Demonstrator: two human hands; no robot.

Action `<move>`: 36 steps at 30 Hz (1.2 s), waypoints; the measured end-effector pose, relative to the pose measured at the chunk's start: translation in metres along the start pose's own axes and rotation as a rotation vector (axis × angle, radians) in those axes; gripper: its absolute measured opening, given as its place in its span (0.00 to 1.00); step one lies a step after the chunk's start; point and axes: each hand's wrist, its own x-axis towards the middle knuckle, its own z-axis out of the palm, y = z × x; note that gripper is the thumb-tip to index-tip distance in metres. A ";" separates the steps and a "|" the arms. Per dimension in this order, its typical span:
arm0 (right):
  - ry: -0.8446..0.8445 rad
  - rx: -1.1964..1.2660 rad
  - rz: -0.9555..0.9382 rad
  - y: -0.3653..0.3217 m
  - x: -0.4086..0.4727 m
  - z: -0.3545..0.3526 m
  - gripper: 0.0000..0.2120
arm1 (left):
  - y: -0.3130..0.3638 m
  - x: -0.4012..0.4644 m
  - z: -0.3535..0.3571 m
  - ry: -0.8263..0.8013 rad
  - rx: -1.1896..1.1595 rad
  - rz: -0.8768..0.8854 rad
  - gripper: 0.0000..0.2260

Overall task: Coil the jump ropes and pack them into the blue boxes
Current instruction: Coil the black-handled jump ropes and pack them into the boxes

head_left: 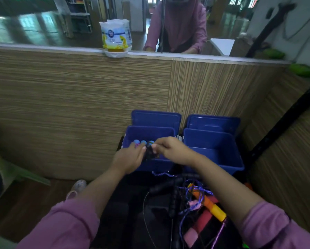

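Ropes lie in a loose tangle nearest the camera, purple and dark cords crossing over black, orange, yellow and pink handles on a dark surface between the person's forearms. Pink sleeves cover both upper arms. Just beyond the tangle, both hands meet over the near rim of the left box: the left hand reaches in with fingers mostly extended, touching a dark bundle, though its grip cannot be told for sure; the right hand curls its fingers around the top of that same bundle, pinching it. Inside this box, behind the hands, sit blue round handle ends and a bit of pink. The right box stands just beside it, a narrow gap between them; what it holds cannot be told. Behind each box a blue lid leans upright against a wood-grain panel. On the ledge atop the panel rests a white and yellow packet in a white holder. Beyond the glass, a person in pink is seated.
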 end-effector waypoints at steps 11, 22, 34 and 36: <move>-0.017 0.000 0.058 0.064 0.000 -0.023 0.12 | 0.029 -0.025 -0.005 -0.042 -0.337 0.429 0.32; 0.142 -0.041 0.168 0.066 -0.011 0.026 0.13 | 0.034 -0.008 -0.018 0.375 -0.718 0.105 0.21; 0.307 -0.419 -0.031 0.009 -0.027 0.070 0.08 | 0.000 0.008 -0.027 0.303 -0.187 -0.427 0.24; 0.329 -0.491 -0.155 0.007 -0.022 0.062 0.04 | -0.004 0.001 -0.019 0.199 -0.081 -0.331 0.24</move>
